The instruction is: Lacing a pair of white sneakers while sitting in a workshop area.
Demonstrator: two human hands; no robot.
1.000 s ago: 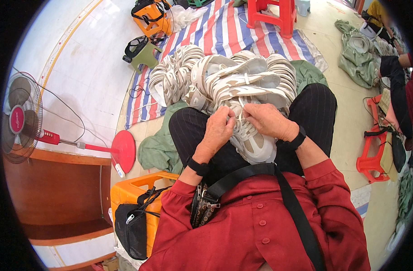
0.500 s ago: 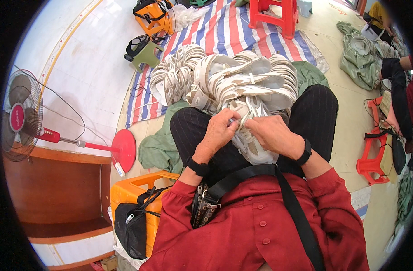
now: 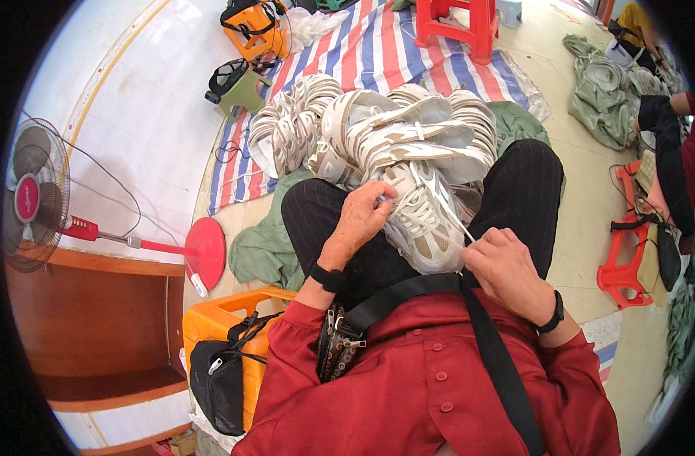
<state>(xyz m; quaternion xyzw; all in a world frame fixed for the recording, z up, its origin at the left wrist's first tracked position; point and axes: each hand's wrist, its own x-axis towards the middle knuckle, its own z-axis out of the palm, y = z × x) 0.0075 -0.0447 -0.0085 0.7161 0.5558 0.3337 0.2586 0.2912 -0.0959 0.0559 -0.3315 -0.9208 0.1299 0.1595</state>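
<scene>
The white and tan shoe [image 3: 427, 228] sits between the person's thighs, its toe toward the body. This placing probably braces it on either side, leaving 2 hands free, and turns the lacing up where the person can look down on it.

To the right of the shoe's toe, the right hand [image 3: 507, 275] has its fingers closed in a pinch on a white lace [image 3: 464, 230]. The lace runs back in a straight line to the shoe; the grip near its end seems meant to keep it taut. At the shoe's upper left edge, the left hand [image 3: 363, 213] has its thumb and forefinger curled close together. Whether they pinch a lace there cannot be told; the hand's place suggests that it steadies that side.

Just beyond the shoe lie nested stacks of matching shoes [image 3: 408, 144], likely fitted into 1 another to save room and kept within easy reach. Farther beyond the shoe, a striped sheet [image 3: 370, 53] covers the floor, perhaps to keep the pale stacks clean.
</scene>
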